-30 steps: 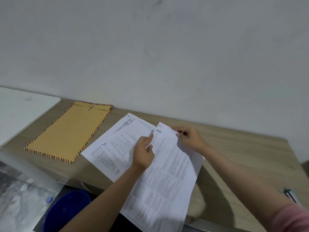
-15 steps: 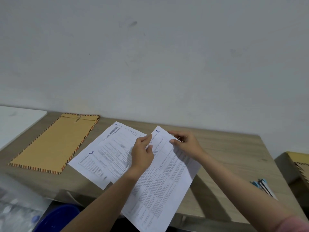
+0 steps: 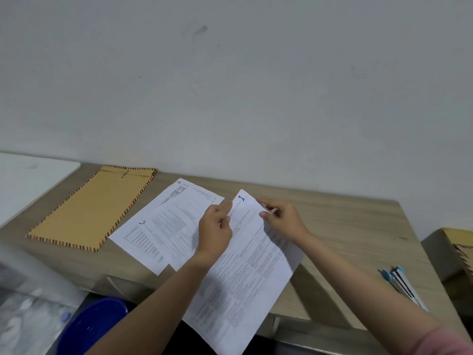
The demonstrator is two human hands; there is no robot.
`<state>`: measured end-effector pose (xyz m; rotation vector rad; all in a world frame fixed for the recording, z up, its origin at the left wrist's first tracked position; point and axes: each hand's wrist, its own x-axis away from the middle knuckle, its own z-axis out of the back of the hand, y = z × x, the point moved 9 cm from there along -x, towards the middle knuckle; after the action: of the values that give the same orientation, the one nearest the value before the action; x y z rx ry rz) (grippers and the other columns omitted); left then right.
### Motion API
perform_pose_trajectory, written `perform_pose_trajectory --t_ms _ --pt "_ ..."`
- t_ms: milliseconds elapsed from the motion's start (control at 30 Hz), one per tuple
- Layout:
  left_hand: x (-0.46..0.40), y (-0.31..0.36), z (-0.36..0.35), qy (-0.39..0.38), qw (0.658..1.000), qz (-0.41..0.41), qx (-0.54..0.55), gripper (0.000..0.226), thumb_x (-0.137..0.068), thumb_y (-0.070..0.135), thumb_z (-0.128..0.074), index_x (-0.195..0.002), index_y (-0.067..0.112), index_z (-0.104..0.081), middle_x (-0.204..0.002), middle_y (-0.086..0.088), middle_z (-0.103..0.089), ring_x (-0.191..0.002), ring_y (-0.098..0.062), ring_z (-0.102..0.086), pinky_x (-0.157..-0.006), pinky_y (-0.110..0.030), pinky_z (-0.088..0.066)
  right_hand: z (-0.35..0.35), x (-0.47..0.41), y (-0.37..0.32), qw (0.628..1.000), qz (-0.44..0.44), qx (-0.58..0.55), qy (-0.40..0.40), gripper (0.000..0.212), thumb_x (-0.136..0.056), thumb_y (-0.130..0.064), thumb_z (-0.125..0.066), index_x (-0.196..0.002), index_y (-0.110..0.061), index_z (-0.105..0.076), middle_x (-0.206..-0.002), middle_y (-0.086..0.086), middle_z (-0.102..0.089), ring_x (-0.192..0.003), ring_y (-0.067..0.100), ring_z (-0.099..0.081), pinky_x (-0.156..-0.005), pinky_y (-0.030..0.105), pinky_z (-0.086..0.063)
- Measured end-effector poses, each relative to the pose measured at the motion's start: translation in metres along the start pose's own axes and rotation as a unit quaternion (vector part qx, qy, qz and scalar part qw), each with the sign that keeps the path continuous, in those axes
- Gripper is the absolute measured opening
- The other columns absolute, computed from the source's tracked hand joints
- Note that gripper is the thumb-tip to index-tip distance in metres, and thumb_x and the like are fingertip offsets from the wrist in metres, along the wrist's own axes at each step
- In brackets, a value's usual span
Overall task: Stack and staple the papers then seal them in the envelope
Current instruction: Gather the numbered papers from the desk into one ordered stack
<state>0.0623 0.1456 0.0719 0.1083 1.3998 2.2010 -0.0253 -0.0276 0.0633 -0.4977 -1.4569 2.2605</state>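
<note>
I see both hands at the middle of the light wooden worktop [image 3: 345, 226], pinching the top edge of a white printed sheet marked with a blue "1" [image 3: 245, 272]. My left hand [image 3: 215, 231] has its fingers [image 3: 226, 210] closed on the sheet's top left part, thumb under the curled index. My right hand [image 3: 282, 220] grips the top right corner, thumb in front and the other fingers behind the paper. The sheet slants from 12 o'clock down to 6 o'clock and its lower end hangs past the near edge of the worktop.

At 9 o'clock from the hands lie two more white printed sheets [image 3: 163, 226], flat and overlapping; one shows a blue handwritten "5", the farther one a mark like "6". The held sheet overlaps their right side.

Farther out at 10 o'clock, the brown paper envelope with a striped border [image 3: 89, 208] lies flat, just beside the loose sheets but apart from them, a small metal clip at its far flap.

At 4 o'clock, near the right edge, rests a light blue stapler-like tool [image 3: 399, 280]; I cannot make out its detail.

A blue round plastic bucket [image 3: 89, 326] sits below the worktop at 7 o'clock
</note>
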Motion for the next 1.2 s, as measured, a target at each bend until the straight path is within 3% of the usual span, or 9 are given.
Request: perform_pose_trajectory --t_ms 233,400,600,733,833,900,1033,1133,1200 --pt "0.037 -0.029 0.063 0.102 0.993 -0.011 -0.059 0.035 -0.09 0.003 -0.054 -0.123 0.012 -0.06 -0.089 0.002 -0.057 -0.077 -0.004 -0.056 -0.067 -0.008 -0.044 -0.073 -0.005 -0.03 0.992 0.053 0.024 -0.11 0.038 -0.086 -0.001 -0.058 -0.119 -0.018 -0.063 -0.119 -0.01 -0.062 -0.095 -0.008 -0.055 -0.073 -0.001 -0.038" --pt "0.044 -0.054 0.111 0.153 0.98 -0.019 -0.123 0.033 -0.084 -0.003 -0.055 -0.116 0.002 -0.063 -0.083 -0.005 -0.063 -0.068 -0.011 -0.053 -0.06 -0.007 -0.04 -0.132 -0.021 -0.049 0.979 0.08 0.082 -0.168 0.036 -0.085 -0.011 -0.063 -0.119 -0.024 -0.063 -0.114 -0.008 -0.065 -0.066 -0.001 -0.053 -0.072 0.018 -0.045" --pt "0.04 -0.117 0.169 0.136 0.98 0.092 -0.114 0.034 -0.086 -0.006 -0.053 -0.116 0.004 -0.063 -0.073 -0.001 -0.053 -0.065 -0.01 -0.046 -0.061 -0.009 -0.038 -0.224 -0.054 -0.077 0.947 0.123 0.177 -0.238 0.043 -0.086 -0.021 -0.06 -0.129 -0.023 -0.054 -0.122 -0.001 -0.061 -0.099 0.016 -0.06 -0.089 0.033 -0.049" --pt "0.037 -0.163 0.195 0.113 0.978 0.153 -0.088 0.039 -0.087 -0.003 -0.053 -0.124 0.008 -0.058 -0.076 -0.004 -0.052 -0.061 -0.01 -0.043 -0.063 -0.017 -0.04 -0.296 -0.085 -0.084 0.887 0.182 0.317 -0.281 0.049 -0.088 -0.023 -0.057 -0.136 -0.026 -0.044 -0.135 0.005 -0.051 -0.123 0.025 -0.046 -0.097 0.044 -0.041" --pt "0.031 -0.188 0.203 0.092 0.977 0.176 -0.076 0.04 -0.089 0.001 -0.052 -0.128 0.009 -0.055 -0.089 -0.005 -0.056 -0.065 -0.009 -0.046 -0.063 -0.015 -0.04 -0.335 -0.098 -0.077 0.784 0.234 0.473 -0.326 0.068 -0.084 -0.028 -0.06 -0.143 -0.03 -0.027 -0.145 0.004 -0.039 -0.134 0.027 -0.033 -0.109 0.054 -0.022" --pt "0.026 -0.198 0.206 0.085 0.977 0.184 -0.064 0.04 -0.089 0.002 -0.051 -0.128 0.009 -0.055 -0.092 -0.005 -0.056 -0.066 -0.008 -0.047 -0.063 -0.014 -0.04 -0.349 -0.101 -0.068 0.745 0.227 0.512 -0.363 0.078 -0.081 -0.028 -0.061 -0.145 -0.029 -0.018 -0.147 0.004 -0.036 -0.137 0.024 -0.029 -0.11 0.062 -0.008" --pt "0.013 -0.206 0.208 0.071 0.98 0.175 -0.06 0.036 -0.09 0.003 -0.052 -0.125 0.009 -0.058 -0.083 0.0 -0.051 -0.062 -0.007 -0.042 -0.062 -0.02 -0.04 -0.347 -0.115 -0.057 0.779 0.179 0.484 -0.356 0.077 -0.079 -0.038 -0.063 -0.144 -0.036 -0.022 -0.139 0.005 -0.038 -0.127 0.025 -0.041 -0.11 0.059 -0.012" --pt "0.003 -0.208 0.206 0.058 0.982 0.169 -0.063 0.038 -0.089 0.002 -0.052 -0.126 0.009 -0.058 -0.075 0.005 -0.045 -0.065 -0.009 -0.044 -0.066 -0.03 -0.045 -0.34 -0.12 -0.051 0.795 0.163 0.465 -0.353 0.077 -0.077 -0.043 -0.066 -0.142 -0.038 -0.026 -0.136 0.005 -0.037 -0.12 0.027 -0.043 -0.099 0.047 -0.038" --pt "-0.003 -0.209 0.203 0.042 0.982 0.169 -0.076 0.039 -0.09 0.003 -0.052 -0.128 0.011 -0.055 -0.079 0.006 -0.047 -0.069 -0.008 -0.047 -0.072 -0.03 -0.048 -0.335 -0.122 -0.049 0.804 0.151 0.462 -0.343 0.076 -0.075 -0.046 -0.067 -0.141 -0.038 -0.029 -0.137 0.004 -0.037 -0.118 0.027 -0.039 -0.093 0.045 -0.043"
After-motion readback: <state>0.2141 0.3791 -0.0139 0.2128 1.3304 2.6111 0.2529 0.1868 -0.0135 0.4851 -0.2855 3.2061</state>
